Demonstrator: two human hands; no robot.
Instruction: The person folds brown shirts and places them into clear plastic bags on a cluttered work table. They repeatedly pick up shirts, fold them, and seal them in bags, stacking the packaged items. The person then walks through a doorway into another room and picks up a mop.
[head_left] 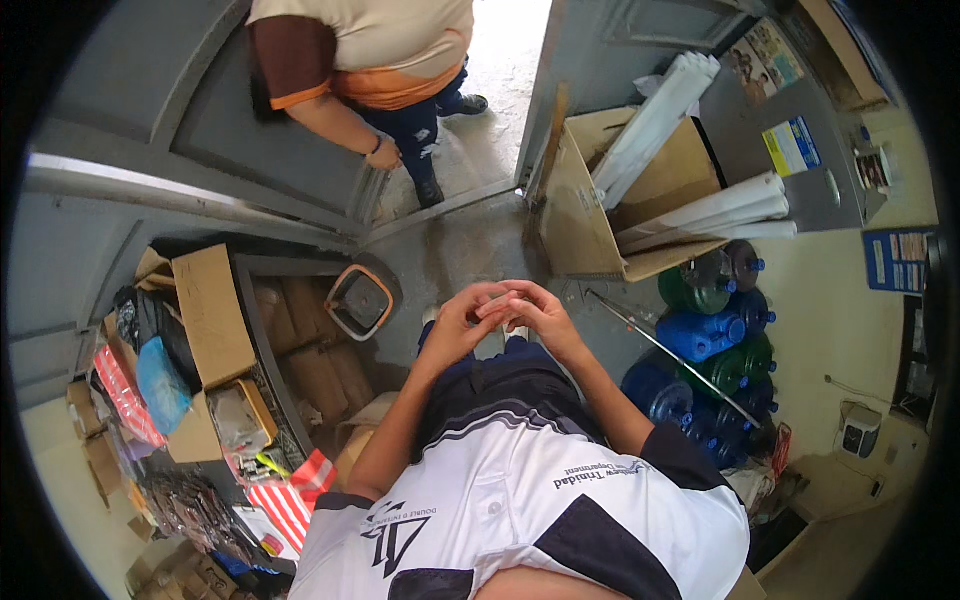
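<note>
My left hand [462, 318] and my right hand [545, 312] meet in front of my waist. Loosely bent fingers overlap at the tips, forming a rough ring over the floor. I see no object between them, though the overlap hides some fingertips. Both hands look open and touch only each other. Below them are my dark trousers [490, 375] and my white and black shirt [510, 480].
Another person [370, 60] stands by the open doorway. A square bin [362, 303] is on the floor at left, near stacked cardboard boxes [215, 315]. At right, a large carton [580, 230] holds white rolls [655, 130]; water jugs [700, 335] and a thin pole [655, 340] lie below.
</note>
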